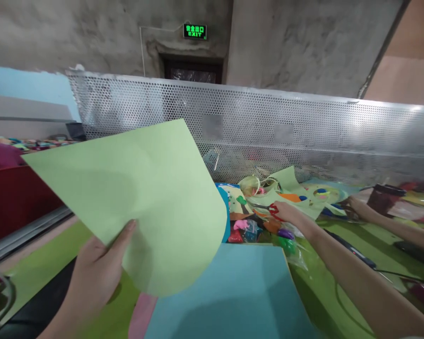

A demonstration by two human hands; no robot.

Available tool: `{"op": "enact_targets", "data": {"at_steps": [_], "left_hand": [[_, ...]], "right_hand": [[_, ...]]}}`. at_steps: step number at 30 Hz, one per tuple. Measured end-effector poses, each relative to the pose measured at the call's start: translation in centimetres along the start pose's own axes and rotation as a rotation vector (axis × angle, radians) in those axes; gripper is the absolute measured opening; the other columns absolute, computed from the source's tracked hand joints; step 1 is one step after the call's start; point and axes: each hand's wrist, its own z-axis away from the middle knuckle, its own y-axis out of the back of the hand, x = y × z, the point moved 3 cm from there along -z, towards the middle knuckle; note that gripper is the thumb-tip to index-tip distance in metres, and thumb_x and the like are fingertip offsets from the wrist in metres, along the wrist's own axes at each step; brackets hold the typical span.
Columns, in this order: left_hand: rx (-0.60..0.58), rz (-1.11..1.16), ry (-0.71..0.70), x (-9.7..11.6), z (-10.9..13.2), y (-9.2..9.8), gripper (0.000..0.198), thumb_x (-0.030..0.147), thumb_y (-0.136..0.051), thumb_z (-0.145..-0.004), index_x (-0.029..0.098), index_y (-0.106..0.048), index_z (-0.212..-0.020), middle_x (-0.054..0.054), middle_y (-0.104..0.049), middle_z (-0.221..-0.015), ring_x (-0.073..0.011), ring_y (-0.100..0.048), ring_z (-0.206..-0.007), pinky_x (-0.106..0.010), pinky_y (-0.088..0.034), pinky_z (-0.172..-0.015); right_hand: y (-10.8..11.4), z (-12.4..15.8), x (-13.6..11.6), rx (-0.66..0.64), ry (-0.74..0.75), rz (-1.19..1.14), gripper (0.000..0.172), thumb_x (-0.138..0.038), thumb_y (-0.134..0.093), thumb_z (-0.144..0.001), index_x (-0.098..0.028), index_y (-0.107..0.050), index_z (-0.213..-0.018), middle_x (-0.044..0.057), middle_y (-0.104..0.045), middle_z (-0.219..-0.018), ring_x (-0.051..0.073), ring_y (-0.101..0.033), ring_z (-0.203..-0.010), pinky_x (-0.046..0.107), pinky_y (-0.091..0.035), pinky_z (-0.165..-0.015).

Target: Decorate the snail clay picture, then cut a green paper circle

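Green paper (169,202), likely light, crease-prone and best held at an edge, was pinched by the left hand (99,266); the right hand (286,212) gripped scissors (273,210) toward the worktop's (325,292) far edge.

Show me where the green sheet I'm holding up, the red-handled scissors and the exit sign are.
Raised green sheet (151,193): head view, on the middle of its face.
Red-handled scissors (272,207): head view, on the red handle.
Exit sign (195,31): head view, on its lettered panel.

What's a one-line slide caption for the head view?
Left hand holds up a pale green sheet with a rounded edge; right hand holds red-handled scissors beyond a light-blue sheet.
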Motion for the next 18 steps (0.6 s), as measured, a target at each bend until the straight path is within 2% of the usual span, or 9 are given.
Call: {"op": "enact_targets", "data": {"at_steps": [3,7,14,18], "left_hand": [[0.012,-0.061,0.072,0.7,0.5,0.0,0.059,0.059,-0.052,-0.074,0.019,-0.057,-0.116,-0.011,-0.063,-0.115,-0.0317,-0.062,-0.092,-0.032,-0.050,-0.056],[-0.025,-0.029,0.078,1.1,0.7,-0.2,0.056,0.053,-0.051,-0.079,0.018,-0.052,-0.122,-0.010,-0.052,-0.131,-0.0319,-0.055,-0.108,-0.038,-0.051,-0.074],[-0.134,0.019,0.025,0.1,0.5,-0.3,0.058,0.058,-0.053,-0.076,0.021,-0.054,-0.120,-0.010,-0.055,-0.129,-0.0328,-0.053,-0.113,-0.040,-0.051,-0.078],[-0.121,0.018,0.011,0.3,0.5,-0.1,0.053,0.057,-0.052,-0.076,0.020,-0.058,-0.114,-0.010,-0.058,-0.124,-0.0331,-0.056,-0.108,-0.042,-0.050,-0.081]], "right_hand": [[0.7,0.0,0.2,0.027,-0.006,-0.004,0.027,-0.029,-0.053,-0.089,-0.017,-0.054,-0.113,0.007,-0.057,-0.114,0.020,-0.059,-0.094,0.040,-0.050,-0.078],[2.0,0.0,1.1,0.038,-0.006,-0.027,0.027,-0.029,-0.053,-0.089,-0.017,-0.054,-0.113,0.007,-0.057,-0.113,0.020,-0.059,-0.093,0.040,-0.051,-0.078],[2.1,1.6,2.2,0.010,-0.022,-0.106,0.026,-0.029,-0.053,-0.089,-0.016,-0.055,-0.112,0.007,-0.058,-0.112,0.020,-0.060,-0.092,0.040,-0.051,-0.077],[3.2,2.8,1.5,0.165,-0.016,-0.218,0.025,-0.029,-0.053,-0.089,-0.017,-0.056,-0.111,0.006,-0.058,-0.112,0.020,-0.060,-0.092,0.038,-0.051,-0.077]]}}
